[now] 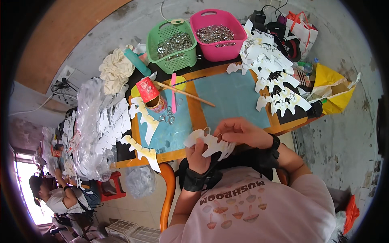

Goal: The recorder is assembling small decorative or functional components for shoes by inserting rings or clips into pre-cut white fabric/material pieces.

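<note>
Both of my hands hold one white bat-shaped card cutout (210, 145) just in front of the table's near edge. My left hand (197, 157) grips its lower edge from below. My right hand (242, 131) pinches its top, next to a small metal ring (206, 130) at the cutout's upper rim. Whether the ring passes through the card cannot be told. A few loose metal rings (167, 118) lie on the blue mat (231, 97) ahead of my hands.
A green basket (172, 47) and a pink basket (219, 34) hold metal rings at the table's far side. White cutouts (271, 77) are piled at the right, more in a plastic bag (95, 129) at the left. A red cup (148, 90), a brush (186, 93) and a yellow bag (330, 87) are nearby. Another person (60, 198) sits lower left.
</note>
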`<action>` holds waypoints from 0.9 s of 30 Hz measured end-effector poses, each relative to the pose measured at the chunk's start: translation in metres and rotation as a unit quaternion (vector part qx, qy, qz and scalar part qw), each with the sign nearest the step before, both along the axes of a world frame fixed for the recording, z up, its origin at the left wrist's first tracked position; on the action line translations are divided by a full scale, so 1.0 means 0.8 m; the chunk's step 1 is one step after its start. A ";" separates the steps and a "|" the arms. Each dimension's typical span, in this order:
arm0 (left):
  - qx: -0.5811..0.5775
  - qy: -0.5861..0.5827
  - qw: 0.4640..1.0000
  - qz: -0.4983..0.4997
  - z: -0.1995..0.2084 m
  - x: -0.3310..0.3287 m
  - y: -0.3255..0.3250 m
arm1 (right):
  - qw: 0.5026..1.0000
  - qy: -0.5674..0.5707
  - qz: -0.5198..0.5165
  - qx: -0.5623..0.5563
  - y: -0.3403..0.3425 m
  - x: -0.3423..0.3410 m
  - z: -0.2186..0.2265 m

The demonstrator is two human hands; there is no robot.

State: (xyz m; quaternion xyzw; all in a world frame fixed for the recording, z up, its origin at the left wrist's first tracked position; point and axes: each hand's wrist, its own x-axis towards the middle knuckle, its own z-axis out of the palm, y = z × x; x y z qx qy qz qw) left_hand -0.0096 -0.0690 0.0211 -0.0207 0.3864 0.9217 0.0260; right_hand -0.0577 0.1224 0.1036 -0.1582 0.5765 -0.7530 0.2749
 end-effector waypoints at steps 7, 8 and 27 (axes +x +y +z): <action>-0.087 -0.022 0.996 -0.011 0.005 0.026 0.004 | 0.987 0.110 -0.015 0.113 0.001 -0.007 0.001; -0.121 -0.043 0.991 -0.035 0.008 0.028 0.003 | 0.981 0.137 -0.017 0.133 0.000 -0.007 0.002; -0.153 0.017 0.974 0.165 0.016 0.020 0.041 | 0.940 0.234 -0.156 0.194 -0.023 0.014 0.014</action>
